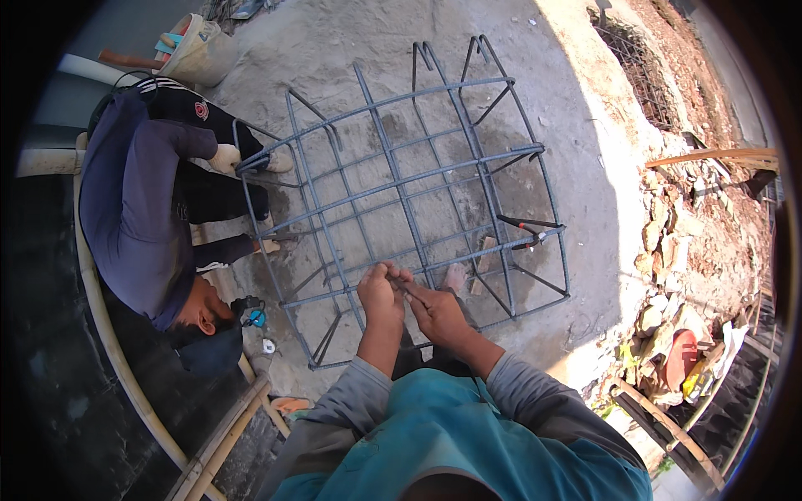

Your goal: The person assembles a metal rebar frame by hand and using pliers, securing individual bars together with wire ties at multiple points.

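Observation:
A rebar cage (403,179) of crossed steel bars with bent hooks at its ends stands on the concrete in front of me. Over its near side my left hand (381,292) is closed, fingertips pinched together. Beside it, my right hand (441,315) is also closed, its fingers meeting the left ones. Whatever lies between the fingertips is too small to make out. A pair of pincers (530,235) with dark handles and a touch of red rests on the cage's right corner. One of my bare feet (455,277) shows beneath the bars.
At the left a co-worker (138,192) in a dark shirt bends over, with a gloved hand (225,159) at the cage's left corner. A bucket of tools (205,52) stands at the far left. Bamboo poles (224,438) cross the lower left. Rubble (664,242) lines the right side.

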The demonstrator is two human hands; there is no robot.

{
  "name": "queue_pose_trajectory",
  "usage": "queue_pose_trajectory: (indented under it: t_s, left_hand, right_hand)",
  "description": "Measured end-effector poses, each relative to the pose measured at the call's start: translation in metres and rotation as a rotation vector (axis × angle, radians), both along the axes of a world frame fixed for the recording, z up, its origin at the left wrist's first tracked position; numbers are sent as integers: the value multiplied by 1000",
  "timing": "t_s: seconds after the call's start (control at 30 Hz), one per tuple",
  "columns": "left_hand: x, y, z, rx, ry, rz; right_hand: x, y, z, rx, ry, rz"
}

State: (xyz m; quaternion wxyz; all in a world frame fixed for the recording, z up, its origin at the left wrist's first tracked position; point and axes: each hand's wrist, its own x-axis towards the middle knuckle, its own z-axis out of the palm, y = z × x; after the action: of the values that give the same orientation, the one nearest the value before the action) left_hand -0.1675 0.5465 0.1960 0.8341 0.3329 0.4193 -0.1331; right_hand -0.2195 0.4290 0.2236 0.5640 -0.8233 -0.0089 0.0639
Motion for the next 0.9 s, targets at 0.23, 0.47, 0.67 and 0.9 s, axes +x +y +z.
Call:
queue_pose_trajectory:
  t_s: [0.23, 0.47, 0.67, 0.9]
  left_hand:
    - [60, 11, -48, 740, -179, -785]
    - [188, 13, -135, 1554, -841, -815]
    - [212, -10, -175, 1408, -371, -1415]
    - [206, -5, -167, 1402, -307, -1437]
  right_hand:
    - [36, -32, -63, 57, 167, -252]
    - [93, -43, -169, -249, 156, -361]
    - [136, -64, -196, -350, 120, -259]
    - [144, -94, -146, -576, 131, -69]
